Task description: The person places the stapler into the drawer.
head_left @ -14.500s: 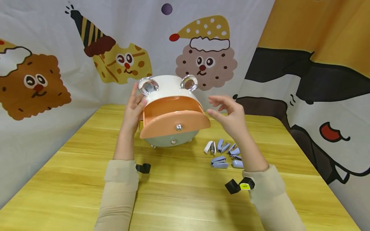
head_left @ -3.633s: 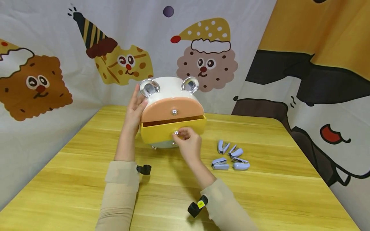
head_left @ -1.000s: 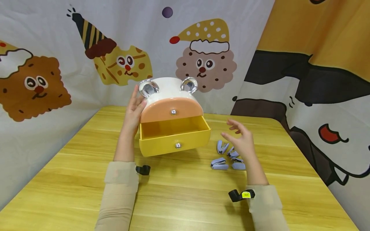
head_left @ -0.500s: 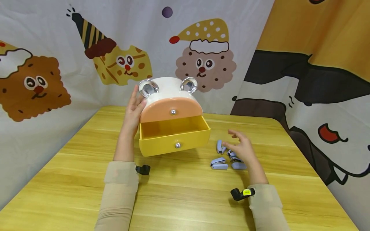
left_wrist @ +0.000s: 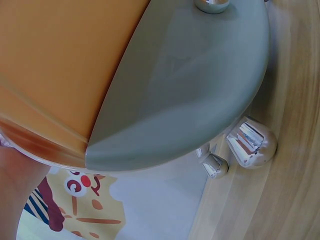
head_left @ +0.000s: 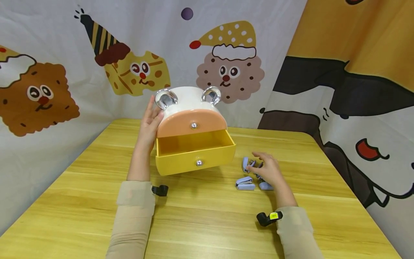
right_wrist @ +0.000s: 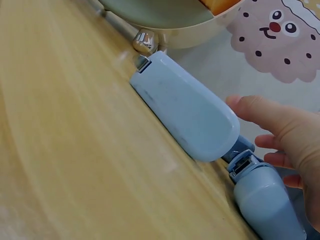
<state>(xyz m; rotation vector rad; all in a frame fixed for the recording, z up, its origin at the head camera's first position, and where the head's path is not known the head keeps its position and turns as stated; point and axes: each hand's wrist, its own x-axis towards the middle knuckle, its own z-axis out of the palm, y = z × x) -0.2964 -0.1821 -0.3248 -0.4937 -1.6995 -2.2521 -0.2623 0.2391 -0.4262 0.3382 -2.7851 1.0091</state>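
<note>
A small drawer cabinet with a white top and two silver ears stands at the table's middle. Its orange top drawer is in; the yellow drawer juts out with nothing visible inside. My left hand rests along the cabinet's left side, fingers straight. On the right lie several lilac mini staplers, among them a front-left stapler and a back one. My right hand hovers over them, thumb and fingers apart, partly covering the others. In the right wrist view its fingertip is beside a stapler.
The wooden table reaches back to a cartoon-printed cloth. A grey-green bottom drawer sits pushed in beneath the yellow one, above silver feet.
Since the oldest frame, the orange drawer went in, the yellow one came out, and the white stapler left the table. Lately my right hand lowered towards the lilac staplers; my left hand stayed.
</note>
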